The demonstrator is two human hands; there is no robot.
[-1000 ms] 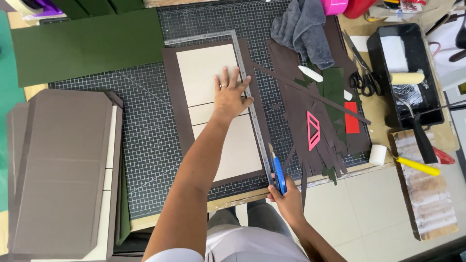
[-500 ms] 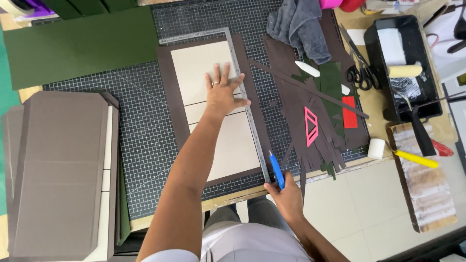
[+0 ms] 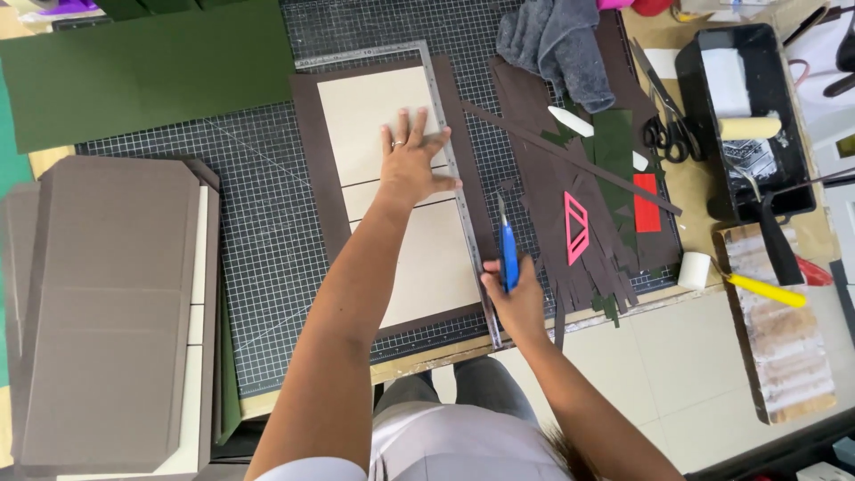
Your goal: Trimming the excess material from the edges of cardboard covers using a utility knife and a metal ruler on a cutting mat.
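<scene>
Head camera looks down on the left hand [image 3: 411, 160], fingers spread flat, pressing the metal ruler [image 3: 459, 191] against cream board [image 3: 401, 223] laid on brown paper [image 3: 312, 160] over the cutting mat [image 3: 258, 232]; the right hand [image 3: 515, 298] grips a blue knife [image 3: 508, 254] just beside the ruler's near end

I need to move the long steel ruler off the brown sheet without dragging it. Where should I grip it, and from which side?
Probably the far end of the long steel ruler, from above and from its right edge. It lies flat along the brown paper sheet; the left hand presses its middle, and the right hand with the blue craft knife crowds the near end.
</scene>
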